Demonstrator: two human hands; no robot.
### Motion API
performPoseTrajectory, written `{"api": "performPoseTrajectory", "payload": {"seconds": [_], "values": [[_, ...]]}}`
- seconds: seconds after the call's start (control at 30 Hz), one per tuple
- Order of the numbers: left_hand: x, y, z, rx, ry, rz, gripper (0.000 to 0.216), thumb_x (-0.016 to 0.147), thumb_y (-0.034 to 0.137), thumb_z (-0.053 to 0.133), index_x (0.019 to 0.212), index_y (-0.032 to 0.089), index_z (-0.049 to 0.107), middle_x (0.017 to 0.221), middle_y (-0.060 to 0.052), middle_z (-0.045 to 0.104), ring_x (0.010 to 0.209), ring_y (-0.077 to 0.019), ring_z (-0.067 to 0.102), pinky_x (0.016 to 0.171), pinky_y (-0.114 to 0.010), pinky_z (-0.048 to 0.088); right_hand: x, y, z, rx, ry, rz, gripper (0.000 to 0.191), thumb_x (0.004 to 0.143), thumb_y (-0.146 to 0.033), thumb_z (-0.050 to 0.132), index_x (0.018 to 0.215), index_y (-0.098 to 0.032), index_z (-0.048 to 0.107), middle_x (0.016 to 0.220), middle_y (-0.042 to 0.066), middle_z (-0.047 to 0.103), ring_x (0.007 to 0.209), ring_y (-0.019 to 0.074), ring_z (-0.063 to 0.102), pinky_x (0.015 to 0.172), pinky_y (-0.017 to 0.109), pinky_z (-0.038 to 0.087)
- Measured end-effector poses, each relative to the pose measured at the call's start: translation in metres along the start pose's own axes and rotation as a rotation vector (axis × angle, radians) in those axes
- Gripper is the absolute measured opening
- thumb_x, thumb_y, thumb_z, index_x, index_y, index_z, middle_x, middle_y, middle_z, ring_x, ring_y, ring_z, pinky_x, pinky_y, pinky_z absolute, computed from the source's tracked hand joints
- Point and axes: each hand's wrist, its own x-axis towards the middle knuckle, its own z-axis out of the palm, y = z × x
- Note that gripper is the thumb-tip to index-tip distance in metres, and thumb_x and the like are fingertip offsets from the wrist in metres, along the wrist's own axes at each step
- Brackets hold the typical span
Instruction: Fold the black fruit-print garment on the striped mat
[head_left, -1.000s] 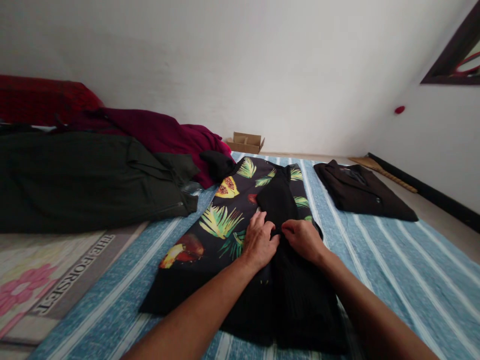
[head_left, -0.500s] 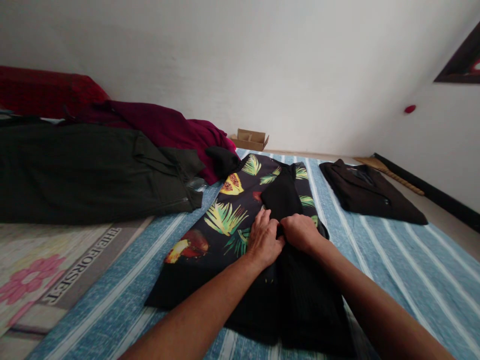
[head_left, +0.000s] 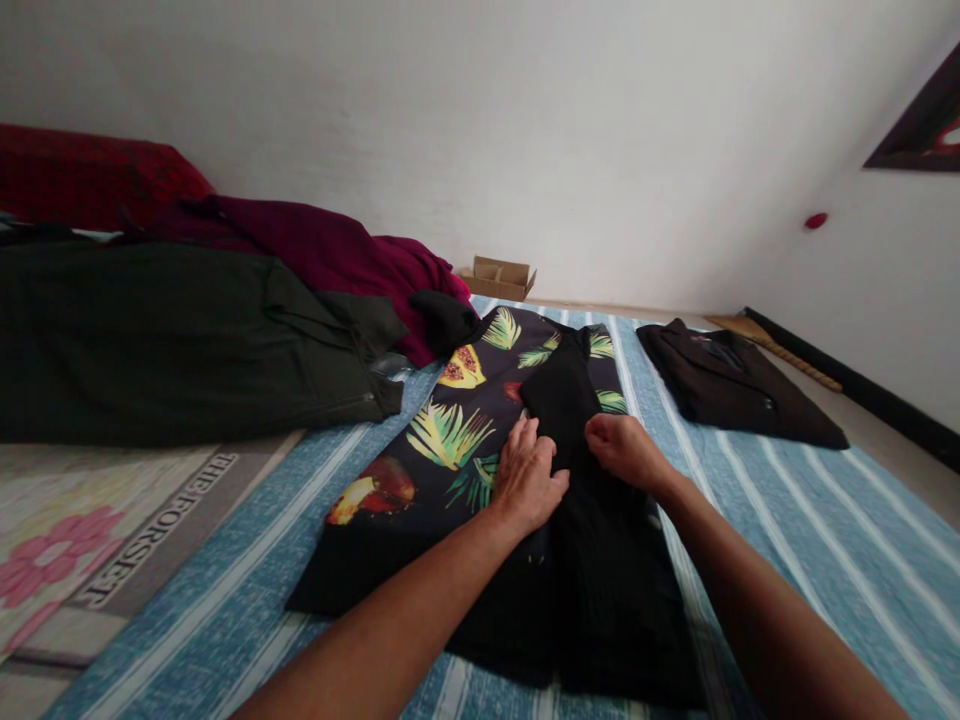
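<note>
A dark top with a leaf and papaya print (head_left: 450,430) lies spread on the striped sheet, its lower edge plain black. A black sleeve (head_left: 559,395) is folded inward along its right side. My left hand (head_left: 529,475) presses on the top beside the sleeve, palm down with the fingers stretched out. Just to the right, the fingers of my right hand (head_left: 626,452) are curled closed on the sleeve's right edge. The cloth inside that grip is mostly hidden.
Dark green trousers (head_left: 187,345) and a maroon garment (head_left: 322,240) lie at the left. A folded dark brown garment (head_left: 739,390) rests at the right. By the wall stands a small cardboard box (head_left: 499,277). Blue striped sheet (head_left: 795,520) covers the surface.
My right hand has moved a little right and up, away from my left hand, along the black cloth. The left hand stays nearly in place.
</note>
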Motion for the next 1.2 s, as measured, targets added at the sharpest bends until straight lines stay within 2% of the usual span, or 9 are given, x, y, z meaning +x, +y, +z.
{"api": "performPoseTrajectory", "payload": {"seconds": [0.1,0.23,0.33,0.43,0.6,0.9,1.07,1.2], "values": [[0.000,0.000,-0.001,0.023,-0.003,0.004,0.023,0.071,0.020,0.065,0.092,0.016,0.058,0.138,-0.015,0.039,0.132,-0.0301,0.026,0.104,-0.046,0.029,-0.003,0.005,-0.001,0.115,0.053,0.015,0.022,0.078,-0.017,0.038,0.072,-0.019,0.059,0.056,-0.001,0.056,0.053,0.0116,0.051,0.051,0.022,0.032],[0.000,0.000,-0.002,0.047,-0.024,0.034,0.032,0.073,0.021,0.062,0.104,0.015,0.058,0.140,-0.015,0.036,0.133,-0.0318,0.024,0.106,-0.045,0.028,0.001,0.000,-0.001,-0.082,-0.009,0.011,0.024,0.080,-0.017,0.038,0.074,-0.019,0.061,0.065,0.001,0.061,0.059,0.0119,0.053,0.053,0.022,0.031],[0.000,-0.001,-0.003,0.038,-0.042,0.056,0.037,0.074,0.021,0.060,0.112,0.020,0.058,0.143,-0.012,0.031,0.134,-0.0321,0.020,0.105,-0.047,0.028,0.006,-0.004,0.001,-0.227,-0.067,0.012,0.025,0.084,-0.019,0.037,0.080,-0.019,0.062,0.076,0.005,0.066,0.067,0.0141,0.058,0.057,0.024,0.031],[-0.001,0.000,-0.003,0.046,-0.068,0.047,0.037,0.076,0.022,0.059,0.113,0.024,0.059,0.145,-0.007,0.029,0.135,-0.0309,0.017,0.106,-0.046,0.028,0.009,-0.006,0.004,-0.277,-0.095,0.025,0.029,0.087,-0.021,0.034,0.086,-0.018,0.063,0.080,0.009,0.067,0.072,0.0171,0.061,0.058,0.025,0.033],[0.000,0.004,-0.005,0.079,-0.105,0.015,0.036,0.077,0.024,0.057,0.113,0.021,0.060,0.145,-0.009,0.028,0.136,-0.0310,0.016,0.106,-0.044,0.027,0.012,-0.008,0.004,-0.361,-0.145,0.010,0.031,0.088,-0.021,0.033,0.089,-0.016,0.063,0.084,0.012,0.068,0.075,0.0215,0.064,0.058,0.027,0.035],[0.001,0.005,-0.006,0.096,-0.130,0.000,0.037,0.077,0.024,0.056,0.113,0.019,0.059,0.145,-0.012,0.029,0.136,-0.0319,0.017,0.107,-0.044,0.026,0.024,-0.017,-0.004,-0.434,-0.255,-0.077,0.022,0.080,-0.015,0.046,0.090,-0.013,0.066,0.089,0.015,0.068,0.085,0.0234,0.064,0.067,0.027,0.042],[0.002,0.003,-0.005,0.098,-0.134,0.002,0.037,0.077,0.024,0.056,0.114,0.020,0.059,0.145,-0.011,0.028,0.136,-0.0321,0.017,0.107,-0.045,0.026,0.030,-0.021,-0.005,-0.414,-0.237,-0.072,0.019,0.078,-0.018,0.049,0.086,-0.014,0.066,0.087,0.015,0.068,0.084,0.0223,0.064,0.067,0.026,0.041],[0.000,0.003,-0.005,0.099,-0.125,0.002,0.036,0.077,0.025,0.056,0.113,0.020,0.060,0.145,-0.011,0.030,0.135,-0.0320,0.018,0.106,-0.045,0.027,0.026,-0.006,-0.016,-0.394,-0.155,-0.010,0.024,0.082,-0.018,0.041,0.085,-0.014,0.065,0.082,0.012,0.068,0.075,0.0197,0.064,0.060,0.024,0.039]]}}
